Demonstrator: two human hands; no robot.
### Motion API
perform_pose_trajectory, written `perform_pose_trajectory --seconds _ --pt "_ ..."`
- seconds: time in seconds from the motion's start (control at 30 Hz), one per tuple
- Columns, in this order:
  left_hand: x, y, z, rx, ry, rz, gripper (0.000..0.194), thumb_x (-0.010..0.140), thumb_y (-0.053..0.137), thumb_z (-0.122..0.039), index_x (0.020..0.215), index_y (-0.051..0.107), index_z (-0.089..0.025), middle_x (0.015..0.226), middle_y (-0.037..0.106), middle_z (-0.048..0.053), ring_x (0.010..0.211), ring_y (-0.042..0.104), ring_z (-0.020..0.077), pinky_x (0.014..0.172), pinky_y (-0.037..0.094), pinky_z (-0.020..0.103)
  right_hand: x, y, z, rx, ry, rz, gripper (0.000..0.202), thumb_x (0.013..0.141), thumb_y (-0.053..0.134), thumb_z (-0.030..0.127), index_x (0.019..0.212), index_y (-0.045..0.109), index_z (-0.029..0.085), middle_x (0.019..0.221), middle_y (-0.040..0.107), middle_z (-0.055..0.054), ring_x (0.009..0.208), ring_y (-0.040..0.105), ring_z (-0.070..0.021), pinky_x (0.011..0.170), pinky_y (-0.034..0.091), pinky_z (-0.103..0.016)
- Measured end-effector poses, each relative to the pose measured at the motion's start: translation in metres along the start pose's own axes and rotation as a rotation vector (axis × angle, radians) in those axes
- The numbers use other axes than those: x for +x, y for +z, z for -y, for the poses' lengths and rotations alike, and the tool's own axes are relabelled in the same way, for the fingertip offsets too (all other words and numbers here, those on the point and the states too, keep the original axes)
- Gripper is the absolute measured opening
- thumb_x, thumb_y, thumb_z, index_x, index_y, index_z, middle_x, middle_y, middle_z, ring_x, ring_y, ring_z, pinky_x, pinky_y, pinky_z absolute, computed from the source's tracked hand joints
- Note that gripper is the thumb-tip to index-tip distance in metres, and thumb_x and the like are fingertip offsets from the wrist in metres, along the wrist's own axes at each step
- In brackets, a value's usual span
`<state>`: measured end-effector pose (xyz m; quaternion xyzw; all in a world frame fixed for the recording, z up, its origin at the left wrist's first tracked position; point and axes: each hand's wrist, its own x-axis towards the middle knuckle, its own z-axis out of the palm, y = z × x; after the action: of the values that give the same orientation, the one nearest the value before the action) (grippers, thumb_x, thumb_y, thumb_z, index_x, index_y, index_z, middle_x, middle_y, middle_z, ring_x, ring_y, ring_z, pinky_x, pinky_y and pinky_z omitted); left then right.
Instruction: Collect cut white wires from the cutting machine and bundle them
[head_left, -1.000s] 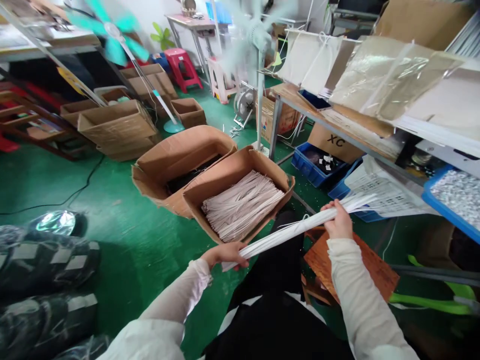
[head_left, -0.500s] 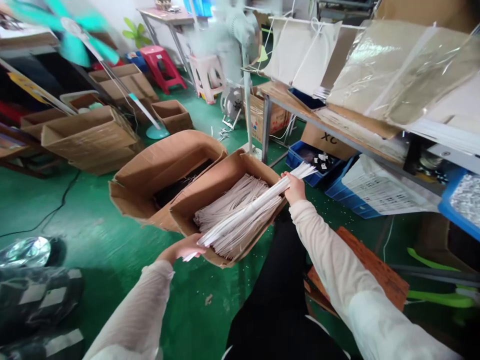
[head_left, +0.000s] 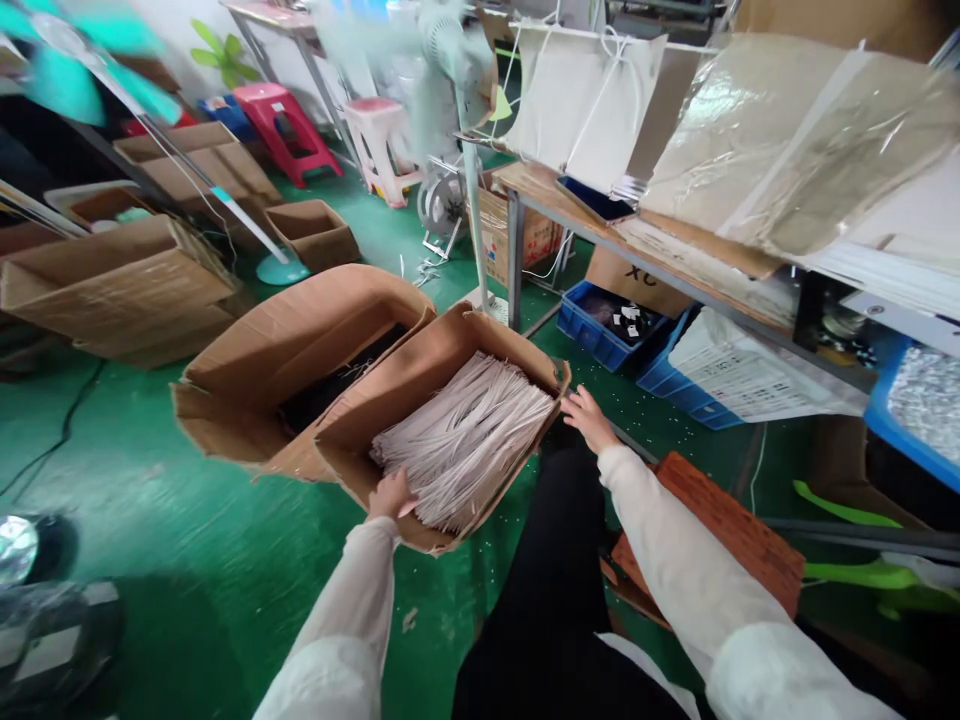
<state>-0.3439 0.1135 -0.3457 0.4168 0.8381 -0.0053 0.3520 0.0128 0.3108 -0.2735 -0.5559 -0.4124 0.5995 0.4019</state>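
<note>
A cardboard box [head_left: 431,365] on the floor in front of me holds a thick layer of long, thin white strips [head_left: 465,435], lying roughly side by side. My left hand [head_left: 391,494] is over the box's near-left end, fingers at the ends of the strips and thumb apart. Nothing is visibly gripped in it. Just outside the box's right corner, my right hand [head_left: 589,418] is open with fingers spread, close to the cardboard edge. Pressed against the box's left side is a second cardboard box [head_left: 247,365] with dark material [head_left: 330,380] inside.
A workbench [head_left: 555,190] stands at the right, with blue crates [head_left: 600,335] beneath it. Beside my right arm is a reddish wooden stool [head_left: 720,530]. A standing fan [head_left: 469,190] is beyond the boxes. More cardboard boxes [head_left: 112,290] and another fan [head_left: 281,268] are at left.
The bundle of white strips stretched between both hands has been let go and now lies in the box. My left hand moved inward over the box; the right opened and dropped slightly. The view shifted.
</note>
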Motion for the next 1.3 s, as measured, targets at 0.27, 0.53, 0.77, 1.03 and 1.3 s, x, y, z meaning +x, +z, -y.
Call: perform_pose_trajectory --seconds 0.27,0.53,0.77,1.03,1.3 --pt "-0.031 0.050 -0.144 -0.463 0.359 -0.117 0.031 0.096 0.042 -0.025 0.121 0.056 -0.012 0.116 0.068 0.014 0.107 0.066 0.0205 0.095 0.051 0.033 -0.148 -0.177 -0.008 -0.231 -0.073 -0.234 0.060 0.076 0.073 0.062 0.118 0.066 0.020 0.100 0.075 -0.012 0.059 0.064 -0.0151 0.049 0.052 -0.026" --pt "-0.128 0.082 -0.247 -0.271 0.959 -0.119 0.021 0.092 0.050 -0.024 0.091 0.071 -0.021 0.095 0.073 0.010 0.098 0.064 0.0290 0.093 0.046 0.046 -0.215 -0.253 -0.082 -0.327 -0.049 -0.652 0.054 0.072 0.064 0.072 0.086 0.067 0.021 0.064 0.066 -0.003 0.041 0.056 -0.0176 0.041 0.044 -0.030" --pt "-0.099 0.088 -0.250 -0.108 1.112 -0.226 0.029 0.095 0.042 -0.030 0.097 0.071 -0.027 0.098 0.075 0.010 0.095 0.067 0.0297 0.087 0.050 0.045 -0.204 -0.242 -0.094 -0.275 -0.101 -0.677 0.047 0.078 0.058 0.068 0.084 0.068 0.022 0.062 0.066 -0.001 0.042 0.061 -0.0193 0.040 0.045 -0.029" --pt "-0.098 0.093 -0.257 -0.005 1.158 -0.386 0.032 0.096 0.041 -0.034 0.096 0.071 -0.023 0.096 0.076 0.009 0.089 0.070 0.0282 0.079 0.053 0.041 -0.204 -0.247 -0.112 -0.262 -0.169 -0.601 0.046 0.085 0.052 0.065 0.086 0.062 0.021 0.064 0.062 0.000 0.044 0.061 -0.0153 0.041 0.044 -0.024" --pt "-0.101 0.100 -0.265 0.069 1.178 -0.462 0.034 0.097 0.040 -0.034 0.095 0.072 -0.022 0.094 0.077 0.006 0.086 0.071 0.0241 0.079 0.053 0.036 -0.203 -0.245 -0.112 -0.329 -0.257 -0.570 0.028 0.090 0.047 0.046 0.083 0.056 0.021 0.062 0.057 0.002 0.043 0.058 -0.0128 0.044 0.041 -0.022"
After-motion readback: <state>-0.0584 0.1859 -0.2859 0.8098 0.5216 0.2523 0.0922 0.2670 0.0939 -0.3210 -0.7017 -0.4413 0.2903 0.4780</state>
